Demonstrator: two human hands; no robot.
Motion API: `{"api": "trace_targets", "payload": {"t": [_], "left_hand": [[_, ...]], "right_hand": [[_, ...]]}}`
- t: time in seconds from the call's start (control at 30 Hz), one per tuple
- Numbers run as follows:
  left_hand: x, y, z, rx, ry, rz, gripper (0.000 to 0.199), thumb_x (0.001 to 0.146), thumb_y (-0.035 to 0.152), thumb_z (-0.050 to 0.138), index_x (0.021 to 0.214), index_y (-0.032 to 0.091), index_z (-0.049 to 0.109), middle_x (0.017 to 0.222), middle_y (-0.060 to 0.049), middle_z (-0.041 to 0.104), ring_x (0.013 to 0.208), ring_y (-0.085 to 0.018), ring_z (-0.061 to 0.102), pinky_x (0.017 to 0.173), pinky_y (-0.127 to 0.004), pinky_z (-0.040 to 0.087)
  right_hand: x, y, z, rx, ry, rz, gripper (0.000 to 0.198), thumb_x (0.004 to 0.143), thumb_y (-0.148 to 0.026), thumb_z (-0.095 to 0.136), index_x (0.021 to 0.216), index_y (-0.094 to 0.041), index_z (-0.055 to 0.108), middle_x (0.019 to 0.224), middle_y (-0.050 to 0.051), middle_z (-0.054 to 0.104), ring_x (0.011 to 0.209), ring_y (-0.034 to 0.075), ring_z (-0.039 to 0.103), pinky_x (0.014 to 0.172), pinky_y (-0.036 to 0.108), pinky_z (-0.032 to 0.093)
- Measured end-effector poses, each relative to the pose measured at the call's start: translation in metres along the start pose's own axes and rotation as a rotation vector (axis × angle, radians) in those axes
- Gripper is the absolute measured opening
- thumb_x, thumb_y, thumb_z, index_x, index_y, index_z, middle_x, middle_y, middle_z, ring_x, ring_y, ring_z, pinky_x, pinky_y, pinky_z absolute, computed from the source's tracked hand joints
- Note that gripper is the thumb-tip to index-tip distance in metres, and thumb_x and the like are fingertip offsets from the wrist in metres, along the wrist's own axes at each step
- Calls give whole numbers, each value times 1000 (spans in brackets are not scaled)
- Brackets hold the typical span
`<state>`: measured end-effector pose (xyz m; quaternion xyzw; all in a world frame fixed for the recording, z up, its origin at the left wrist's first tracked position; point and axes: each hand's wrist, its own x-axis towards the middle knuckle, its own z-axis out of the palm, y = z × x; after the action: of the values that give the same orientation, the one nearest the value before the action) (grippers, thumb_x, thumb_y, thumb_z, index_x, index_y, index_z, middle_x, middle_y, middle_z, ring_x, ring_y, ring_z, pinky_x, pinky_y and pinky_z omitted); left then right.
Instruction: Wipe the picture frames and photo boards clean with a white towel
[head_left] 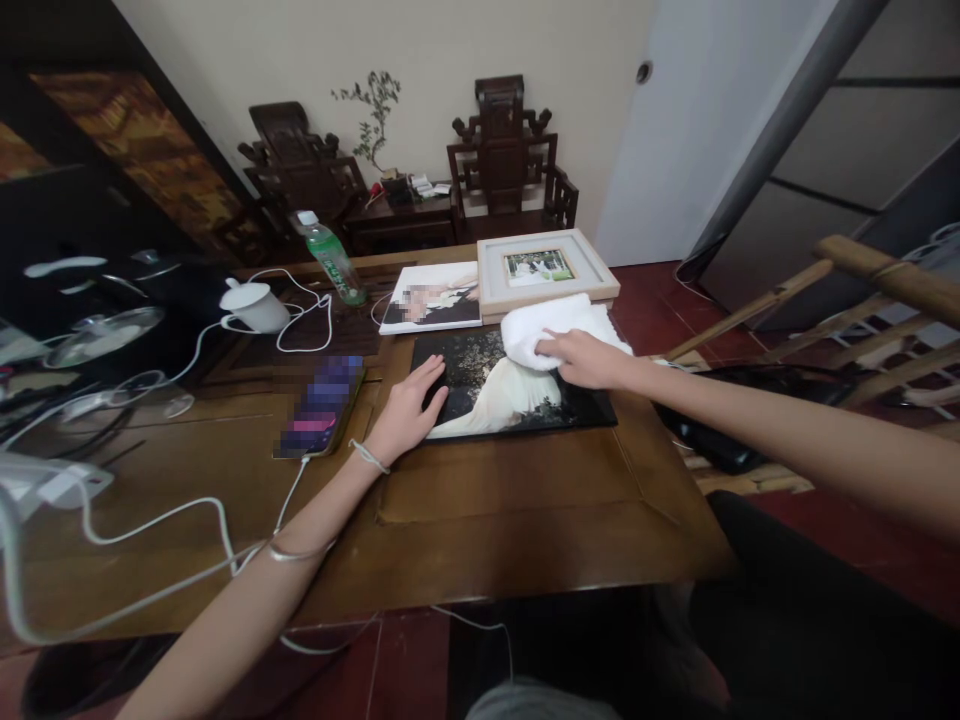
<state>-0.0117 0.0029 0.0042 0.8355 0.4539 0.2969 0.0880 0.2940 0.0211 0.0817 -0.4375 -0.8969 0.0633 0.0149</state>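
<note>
A dark photo panel with a white gown pictured on it lies flat on the wooden table. My left hand rests on its left edge, fingers stretched out and holding nothing. On the panel's upper right part, my right hand grips a folded white towel, fingers closed into the cloth. The towel covers that corner of the picture. Just behind the panel are a white-edged photo print and a light wooden picture frame with a small photo in its middle.
Left of my left arm lies a phone with a white charging cable attached. Further back stand a green-labelled bottle and a white lidded cup. Cables crowd the table's left side. A wooden chair stands by the wall.
</note>
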Motion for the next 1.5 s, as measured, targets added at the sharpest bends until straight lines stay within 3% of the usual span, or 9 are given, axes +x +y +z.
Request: {"api": "trace_targets", "payload": {"t": [0.13, 0.37, 0.6, 0.77, 0.87, 0.97, 1.17, 1.27, 1.5], "left_hand": [[0, 0, 1, 19, -6, -1, 49, 97, 38, 42, 131, 7, 55, 142, -19, 50, 136, -26, 44, 115, -45, 34], [0, 0, 1, 19, -15, -22, 48, 96, 39, 41, 131, 9, 55, 144, -17, 49, 137, -27, 43, 115, -48, 34], [0, -1, -1, 3, -6, -15, 47, 96, 41, 42, 131, 13, 56, 143, -15, 51, 135, -28, 45, 115, -50, 34], [1, -1, -2, 0, -10, -14, 47, 96, 42, 43, 130, 12, 56, 143, -15, 51, 135, -28, 45, 115, -49, 34], [0, -1, -3, 1, -13, -9, 48, 96, 42, 43, 130, 12, 56, 143, -15, 51, 135, -28, 45, 115, -49, 34], [0, -2, -3, 2, -14, -2, 49, 96, 41, 43, 131, 10, 56, 143, -17, 51, 136, -27, 45, 115, -48, 34], [0, -2, -2, 1, -6, 0, 49, 96, 41, 42, 131, 9, 55, 142, -18, 51, 136, -26, 45, 115, -48, 35], [0, -1, -2, -1, -2, 2, 49, 96, 41, 43, 131, 9, 56, 142, -18, 51, 136, -27, 45, 115, -47, 35], [0, -1, -1, 11, -12, -11, 49, 96, 43, 41, 131, 11, 55, 144, -16, 50, 136, -27, 44, 115, -49, 34]], "right_hand": [[-48, -26, 18, 12, 28, 9, 49, 67, 6, 40, 106, -14, 62, 133, 22, 57, 135, 35, 40, 101, 57, 36], [-111, -62, 29, 76, -17, -140, 57, 62, 7, 41, 106, -19, 64, 151, 9, 42, 145, 37, 19, 105, 70, 27], [-76, -47, 13, -14, -82, -132, 51, 67, 6, 42, 107, -17, 63, 143, 18, 50, 139, 33, 34, 104, 59, 35], [-24, -22, -2, -46, -121, -31, 46, 70, 3, 43, 106, -17, 62, 136, 20, 55, 107, 29, 63, 88, 44, 45], [3, -8, -6, -50, -100, -18, 44, 71, 2, 43, 107, -16, 61, 129, 21, 59, 98, 28, 65, 80, 39, 46], [15, -2, -2, -71, -68, -10, 47, 72, 3, 42, 112, -14, 60, 125, 22, 60, 111, 33, 60, 85, 44, 45], [-17, -20, 17, -115, -46, -50, 61, 69, 8, 40, 124, -14, 54, 146, 19, 44, 143, 40, 21, 100, 67, 33], [-52, -41, 24, -139, -36, -113, 60, 68, 8, 40, 121, -15, 57, 156, 13, 32, 144, 43, 16, 102, 70, 30], [-103, -79, 29, -71, -84, -122, 55, 67, 3, 48, 116, -17, 62, 157, 14, 29, 144, 43, 15, 105, 73, 25]]}}
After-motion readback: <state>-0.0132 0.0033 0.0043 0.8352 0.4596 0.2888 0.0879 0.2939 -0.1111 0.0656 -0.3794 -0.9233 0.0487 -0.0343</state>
